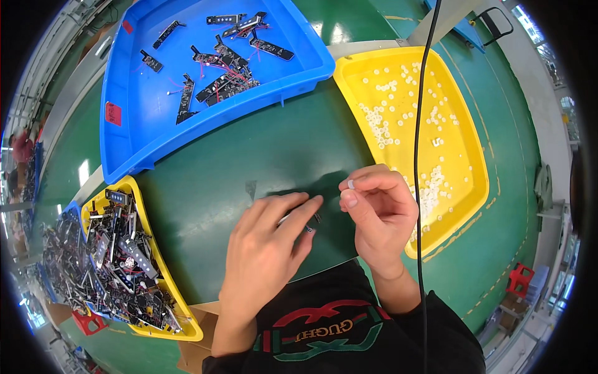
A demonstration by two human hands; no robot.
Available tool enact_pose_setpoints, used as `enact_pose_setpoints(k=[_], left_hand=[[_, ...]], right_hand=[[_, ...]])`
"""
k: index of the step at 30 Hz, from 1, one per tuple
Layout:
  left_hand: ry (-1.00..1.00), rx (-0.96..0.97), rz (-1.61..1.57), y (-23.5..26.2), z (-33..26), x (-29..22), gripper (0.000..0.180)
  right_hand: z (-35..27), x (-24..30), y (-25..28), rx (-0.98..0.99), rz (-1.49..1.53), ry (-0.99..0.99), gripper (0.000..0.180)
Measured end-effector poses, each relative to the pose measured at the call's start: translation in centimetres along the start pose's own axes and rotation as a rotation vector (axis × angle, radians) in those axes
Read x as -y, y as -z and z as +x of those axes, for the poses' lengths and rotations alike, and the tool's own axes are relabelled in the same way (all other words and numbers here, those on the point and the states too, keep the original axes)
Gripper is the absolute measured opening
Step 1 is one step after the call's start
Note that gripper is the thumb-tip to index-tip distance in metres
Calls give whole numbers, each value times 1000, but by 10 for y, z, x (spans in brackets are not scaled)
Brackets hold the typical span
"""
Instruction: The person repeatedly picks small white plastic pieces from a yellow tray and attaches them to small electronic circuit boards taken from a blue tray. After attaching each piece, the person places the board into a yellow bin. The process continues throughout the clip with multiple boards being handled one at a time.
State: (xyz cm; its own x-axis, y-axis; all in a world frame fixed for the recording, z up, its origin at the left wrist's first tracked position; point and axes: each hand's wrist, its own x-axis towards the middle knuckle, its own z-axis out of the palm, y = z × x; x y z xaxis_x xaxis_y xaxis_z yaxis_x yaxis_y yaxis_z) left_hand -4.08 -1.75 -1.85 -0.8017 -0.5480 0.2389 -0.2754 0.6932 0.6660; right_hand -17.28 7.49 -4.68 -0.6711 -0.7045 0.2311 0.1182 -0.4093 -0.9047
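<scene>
My left hand is over the green table, fingers curled down around a small dark circuit board. Most of the board is hidden beneath the fingers; only a bit of its dark edge and a small pale part show. Just to the right, my right hand is raised, thumb and forefinger pinching a small white round piece. The piece is held apart from the board. Beside the right hand stands a yellow tray with many similar white pieces scattered in it.
A blue tray at the far left holds several circuit boards with thin red wires. At the near left, a yellow bin is heaped with more boards. A black cable hangs down in front of the right-hand tray.
</scene>
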Motion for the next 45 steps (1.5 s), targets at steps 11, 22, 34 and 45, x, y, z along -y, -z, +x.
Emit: enact_pose_setpoints(k=[11, 22, 34, 45], left_hand=[[463, -172, -837, -2, 1, 10, 23], [365, -232, -1033, 9, -7, 6, 14], [135, -293, -501, 18, -8, -6, 15], [88, -317, -461, 18, -8, -20, 19]], right_hand=[[2, 15, -3, 131, -134, -23, 20], [16, 35, -14, 382, -778, 405, 21], [17, 34, -17, 420, -730, 428, 23], [13, 23, -14, 312, -576, 428, 20]])
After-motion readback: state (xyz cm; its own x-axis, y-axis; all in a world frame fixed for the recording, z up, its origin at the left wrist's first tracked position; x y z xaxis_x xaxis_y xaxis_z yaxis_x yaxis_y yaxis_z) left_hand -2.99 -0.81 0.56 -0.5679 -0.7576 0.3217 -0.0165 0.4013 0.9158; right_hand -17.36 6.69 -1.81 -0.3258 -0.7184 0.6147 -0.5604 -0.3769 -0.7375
